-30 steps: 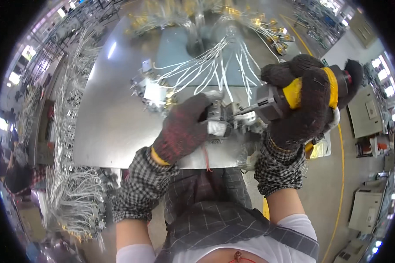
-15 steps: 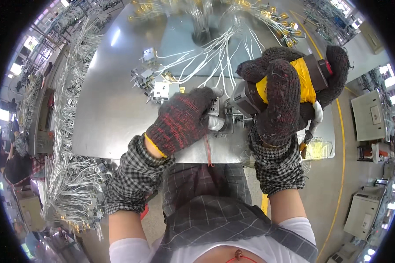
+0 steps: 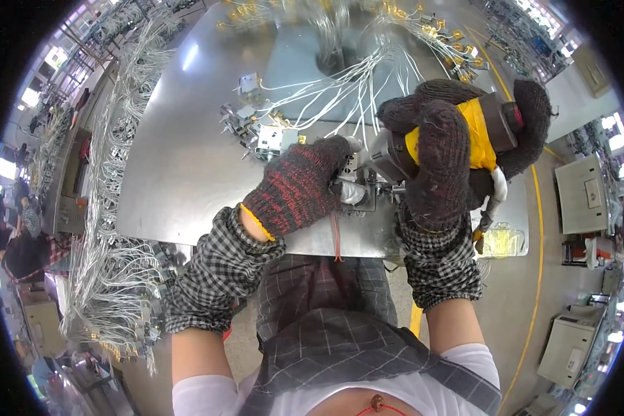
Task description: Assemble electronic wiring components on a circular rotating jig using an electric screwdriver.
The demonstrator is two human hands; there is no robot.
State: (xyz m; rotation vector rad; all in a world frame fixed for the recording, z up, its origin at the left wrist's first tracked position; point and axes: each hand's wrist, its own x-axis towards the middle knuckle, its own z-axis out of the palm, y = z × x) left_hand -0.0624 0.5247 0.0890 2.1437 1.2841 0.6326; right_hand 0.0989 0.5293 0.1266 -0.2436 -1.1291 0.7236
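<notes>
My left hand (image 3: 299, 184), in a dark knitted glove with wrapped fingertips, pinches a small metal block (image 3: 351, 166) near the front of the metal table (image 3: 177, 173). My right hand (image 3: 442, 163), gloved as well, wraps round a dark power screwdriver (image 3: 482, 132) bound with yellow tape. The tool lies sideways, its nose pointing left at the block. Where its tip meets the work is too small to make out. Beneath the block sits a small metal fixture (image 3: 373, 201). White wires (image 3: 350, 87) run across the table behind it.
Wired metal switch blocks (image 3: 269, 139) cluster left of the work. Brass-coloured connectors (image 3: 451, 48) lie along the far edge. A dense bundle of white wires (image 3: 107, 277) hangs at the left. A clear package (image 3: 505, 239) rests at the table's right corner.
My left hand has shifted slightly right with the small metal block, toward the screwdriver's nose. The right hand keeps its grip on the tool, and the view has moved slightly.
</notes>
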